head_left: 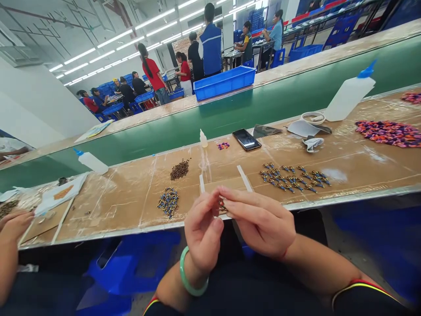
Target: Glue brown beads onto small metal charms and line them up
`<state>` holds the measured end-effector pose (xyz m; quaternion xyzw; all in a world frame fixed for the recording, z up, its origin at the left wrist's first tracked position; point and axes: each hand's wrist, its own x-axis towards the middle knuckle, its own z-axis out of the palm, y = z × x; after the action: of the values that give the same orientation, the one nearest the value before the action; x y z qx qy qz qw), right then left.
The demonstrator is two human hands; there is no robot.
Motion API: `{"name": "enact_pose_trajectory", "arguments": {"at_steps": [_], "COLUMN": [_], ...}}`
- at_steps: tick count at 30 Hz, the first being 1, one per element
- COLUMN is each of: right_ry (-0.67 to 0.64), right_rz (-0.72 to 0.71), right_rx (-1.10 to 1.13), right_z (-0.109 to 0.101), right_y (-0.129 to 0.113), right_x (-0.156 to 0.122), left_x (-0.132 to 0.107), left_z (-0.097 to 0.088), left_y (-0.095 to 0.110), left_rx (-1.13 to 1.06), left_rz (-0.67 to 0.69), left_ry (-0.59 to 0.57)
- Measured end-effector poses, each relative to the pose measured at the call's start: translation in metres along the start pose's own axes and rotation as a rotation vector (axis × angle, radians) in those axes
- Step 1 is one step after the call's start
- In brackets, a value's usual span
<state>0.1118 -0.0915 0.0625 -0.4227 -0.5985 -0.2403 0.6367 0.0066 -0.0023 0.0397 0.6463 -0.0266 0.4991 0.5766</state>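
The left hand [204,232] and right hand [266,219] are brought together at the fingertips, above the near edge of the brown-covered table [125,197]. A small dark piece [222,204], mostly hidden, is held between them; which hand grips it cannot be told. Blue-and-gold beaded pieces [168,202] are heaped left, small round brown beads [180,170] farther beyond.

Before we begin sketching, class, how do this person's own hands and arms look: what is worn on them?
Both hands are gloveless. The left hand's wrist wears a smooth, pale-green bangle; the right hand's, apparently a thin red cord. Dark sleeves have red-and-yellow trim.
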Motion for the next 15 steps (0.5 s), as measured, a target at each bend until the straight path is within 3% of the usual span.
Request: {"name": "enact_pose_trajectory", "arguments": {"at_steps": [7,15], "right_ry": [0.020,0.026], "right_rz": [0.031,-0.006], "right_rx": [-0.047,-0.137], "right_z": [-0.0018,-0.0023], "right_y": [-0.0005,-0.0004], "right_x": [-0.0006,-0.0010], "left_x": [0.0005,-0.0016], "left_z": [0.0094,0.0098], "left_y": [0.0026,0.0046], "left_rx": [-0.037,-0.126], "left_rz": [-0.024,-0.097], "left_ry": [0.094,0.104]}}
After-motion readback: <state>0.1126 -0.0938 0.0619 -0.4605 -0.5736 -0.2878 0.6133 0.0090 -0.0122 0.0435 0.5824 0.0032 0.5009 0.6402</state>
